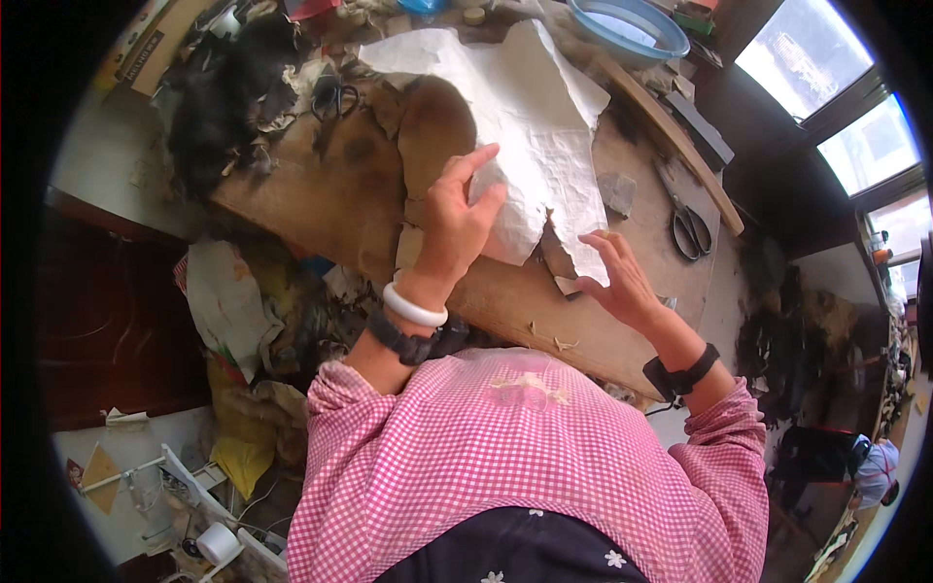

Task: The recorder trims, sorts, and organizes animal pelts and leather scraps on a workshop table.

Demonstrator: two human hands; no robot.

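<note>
A wrinkled white sheet, paper or hide (I cannot tell which), lies over the wooden worktable, its near edge torn and uneven. My left hand is at the sheet's left side, thumb and index finger stretched apart. At the near right corner is my right hand, fingers spread, with the fingertips at the sheet's edge. Neither hand visibly grips anything. A brown rounded piece shows beside the sheet on its left. To the right lie black-handled scissors and a small grey block.
Dark fur is heaped at the far left beside a second pair of scissors. A long wooden strip runs along the right. Beyond it stands a blue basin. Scraps and bags crowd the floor at left.
</note>
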